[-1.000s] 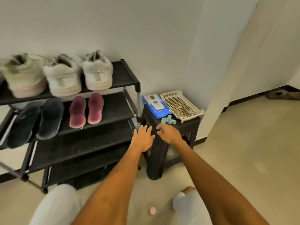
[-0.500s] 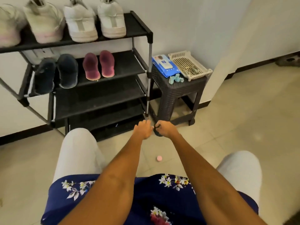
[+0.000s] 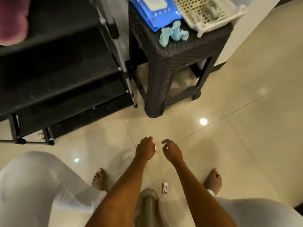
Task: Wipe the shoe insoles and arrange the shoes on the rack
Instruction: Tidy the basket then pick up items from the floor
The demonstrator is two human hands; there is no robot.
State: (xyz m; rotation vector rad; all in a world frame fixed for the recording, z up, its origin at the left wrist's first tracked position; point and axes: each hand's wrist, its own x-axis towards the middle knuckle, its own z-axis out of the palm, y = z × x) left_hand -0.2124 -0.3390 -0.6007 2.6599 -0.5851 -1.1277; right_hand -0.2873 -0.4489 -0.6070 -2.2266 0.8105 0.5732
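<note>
Both arms are reaching straight down over the tiled floor (image 3: 229,128). The left hand (image 3: 145,150) and right hand (image 3: 172,150) are hanging side by side, fingers loosely curled, holding nothing. A maroon insole (image 3: 12,20) is lying on the black shoe rack (image 3: 65,76), upper left.

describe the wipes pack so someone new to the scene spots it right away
Find the dark woven stool standing right of the black shoe rack. On its top, the wipes pack lies at the left, beside a white perforated basket and behind a crumpled teal cloth. It is the only bright blue item, a flat soft pack with a pale flap on top.
</note>
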